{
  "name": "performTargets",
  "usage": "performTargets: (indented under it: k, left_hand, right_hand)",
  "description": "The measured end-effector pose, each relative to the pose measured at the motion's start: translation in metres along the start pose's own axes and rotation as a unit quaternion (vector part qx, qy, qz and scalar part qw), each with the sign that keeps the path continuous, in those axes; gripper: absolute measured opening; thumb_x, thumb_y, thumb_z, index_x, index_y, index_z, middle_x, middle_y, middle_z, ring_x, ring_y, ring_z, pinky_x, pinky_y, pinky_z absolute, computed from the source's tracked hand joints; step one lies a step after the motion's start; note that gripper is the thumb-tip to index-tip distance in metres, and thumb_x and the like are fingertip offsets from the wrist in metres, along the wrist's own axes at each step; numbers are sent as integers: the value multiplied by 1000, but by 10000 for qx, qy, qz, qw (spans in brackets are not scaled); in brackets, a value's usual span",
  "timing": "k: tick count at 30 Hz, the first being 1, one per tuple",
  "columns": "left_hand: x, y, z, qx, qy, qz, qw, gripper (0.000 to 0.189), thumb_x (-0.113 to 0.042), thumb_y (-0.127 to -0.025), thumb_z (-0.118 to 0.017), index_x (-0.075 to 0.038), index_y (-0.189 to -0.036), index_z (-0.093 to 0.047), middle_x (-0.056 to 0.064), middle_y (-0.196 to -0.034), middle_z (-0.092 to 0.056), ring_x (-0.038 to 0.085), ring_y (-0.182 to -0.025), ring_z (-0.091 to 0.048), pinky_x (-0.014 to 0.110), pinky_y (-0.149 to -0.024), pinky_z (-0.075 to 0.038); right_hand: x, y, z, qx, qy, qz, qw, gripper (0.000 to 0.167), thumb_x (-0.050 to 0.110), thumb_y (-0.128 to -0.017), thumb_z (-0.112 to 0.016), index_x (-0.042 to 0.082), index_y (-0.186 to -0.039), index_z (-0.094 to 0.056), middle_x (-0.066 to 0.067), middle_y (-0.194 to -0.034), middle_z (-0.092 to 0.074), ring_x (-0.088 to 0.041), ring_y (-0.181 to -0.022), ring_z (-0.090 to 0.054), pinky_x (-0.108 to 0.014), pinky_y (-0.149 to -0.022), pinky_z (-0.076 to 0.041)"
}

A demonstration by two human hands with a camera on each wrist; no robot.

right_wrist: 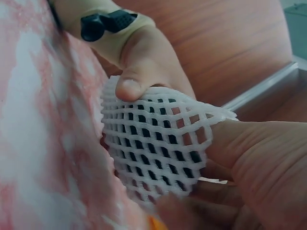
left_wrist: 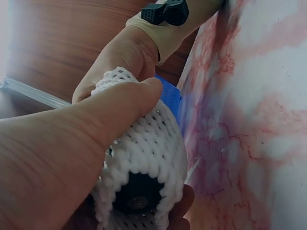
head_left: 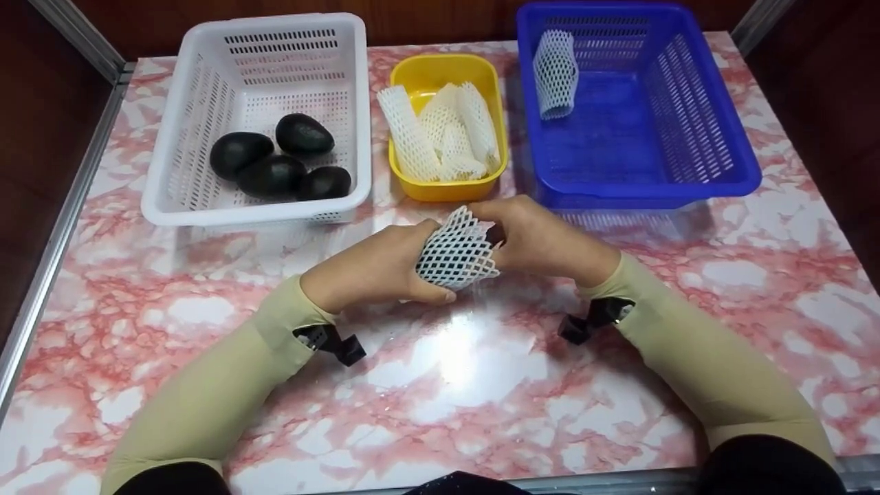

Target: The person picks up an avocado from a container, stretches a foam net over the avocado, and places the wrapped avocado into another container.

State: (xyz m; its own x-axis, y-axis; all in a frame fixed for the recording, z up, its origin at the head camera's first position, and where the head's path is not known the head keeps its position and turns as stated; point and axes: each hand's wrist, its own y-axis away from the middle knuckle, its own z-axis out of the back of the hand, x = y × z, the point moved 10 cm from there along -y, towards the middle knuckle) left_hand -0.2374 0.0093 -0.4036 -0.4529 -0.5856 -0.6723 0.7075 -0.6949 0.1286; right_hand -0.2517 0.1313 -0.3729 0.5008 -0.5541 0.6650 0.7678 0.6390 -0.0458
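Between my two hands, low over the marbled tabletop, is a dark avocado (left_wrist: 138,194) inside a white foam net (head_left: 454,251). My left hand (head_left: 378,265) grips the netted avocado from the left, its thumb lying along the near side. At the net's flared right end, my right hand (head_left: 536,237) holds the edge with its fingers. In the right wrist view the dark skin shows through the mesh (right_wrist: 153,134). One end of the avocado shows uncovered at the net's opening in the left wrist view.
Several bare avocados (head_left: 304,134) lie in a white basket (head_left: 254,216) at the back left. A yellow tub (head_left: 447,191) at the back middle holds several foam nets (head_left: 407,134). At the back right, a blue basket (head_left: 605,137) has one netted bundle (head_left: 555,74) in its left corner.
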Motion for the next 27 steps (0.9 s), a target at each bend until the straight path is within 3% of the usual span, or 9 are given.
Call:
performTargets:
  k: [3,6,8,11,14,18,27]
  left_hand:
    - [1,-1,0,18,12,15,10000,72,-39,-82,-93,-12,-139,-59,3,-124,-74,21,-113,-71,40,-103,-58]
    - [1,-1,1,49,-4,34,10000,71,-37,-81,-93,-13,-138,-59,3,-122,-74,21,-111,-72,40,-102,-59]
    - [0,-1,1,72,-42,49,10000,70,-37,-80,-94,-13,-136,-60,3,-121,-74,21,-110,-72,40,-101,-59]
    - [-1,-2,-1,128,-129,32,9998,70,-37,-79,-94,-13,-135,-60,3,-119,-74,21,-107,-72,40,-99,-60]
    - [-3,-2,-6,255,-41,-52,9997,69,-35,-80,-91,-16,-138,-61,1,-121,-75,19,-108,-72,38,-100,-61]
    - [-4,-1,-9,391,351,-110,9986,64,-36,-81,-92,-22,-137,-67,-1,-124,-77,16,-112,-73,37,-103,-59]
    - [1,-1,-12,437,469,-32,9979,66,-41,-84,-91,-19,-141,-65,3,-131,-75,21,-118,-72,41,-107,-57]
  right_hand:
    - [1,3,8,81,124,-56,9999,29,-1,-89,-80,-1,-118,-76,-14,-107,-81,-29,-97,-78,-45,-87,-65]
    - [9,9,24,-309,273,14,9992,20,4,-96,-76,0,-116,-77,-14,-109,-81,-28,-98,-79,-44,-86,-67]
    - [22,14,36,-763,406,329,9957,21,10,-99,-78,2,-118,-78,-12,-113,-81,-24,-100,-78,-41,-87,-66]
    - [49,22,38,-1153,633,1177,9843,29,15,-95,-85,3,-120,-76,-11,-124,-76,-24,-114,-72,-40,-100,-62]
    - [71,27,17,-897,1169,1937,9699,53,26,-86,-94,5,-130,-72,-14,-138,-69,-29,-130,-65,-43,-113,-56]
    - [77,27,-15,-434,1906,2167,9565,74,35,-77,-101,11,-138,-67,-14,-144,-62,-32,-132,-64,-46,-111,-59]
    - [66,23,-33,-358,2391,2106,9472,68,34,-85,-95,16,-142,-62,-12,-137,-58,-29,-121,-63,-42,-95,-64]
